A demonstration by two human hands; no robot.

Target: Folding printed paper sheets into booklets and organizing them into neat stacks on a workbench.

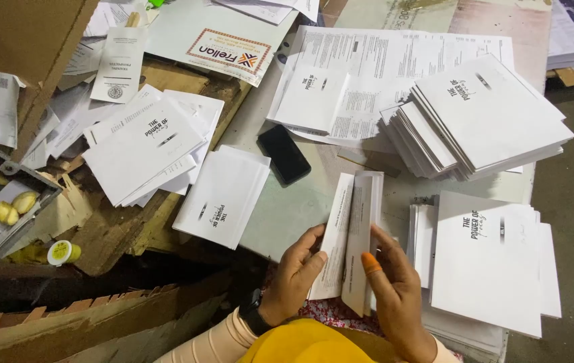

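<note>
In the head view, you are holding a folded white paper booklet (347,242) low in the middle of the frame, just above your lap. Your left hand (298,272) is gripping its left side, with the fingers curling around the edge. Your right hand (394,292) is pressing on its right side, and the fingers are lying flat and close together along the fold. One right finger is wearing an orange cap (372,263).

A lot looks done already. A big stack of finished booklets (488,121) is sitting in the upper right of the frame, and another stack (495,262) is lying at the right, just beside your right hand. More booklets are spreading out in a loose pile (149,151) at the left, with one more bundle (223,195) near the middle. Flat printed sheets (394,57) are lying open at the top, so some look left to fold.

A black phone (284,154) is resting on the surface (287,215) in the middle. Torn cardboard (99,235) is lying at the lower left.
</note>
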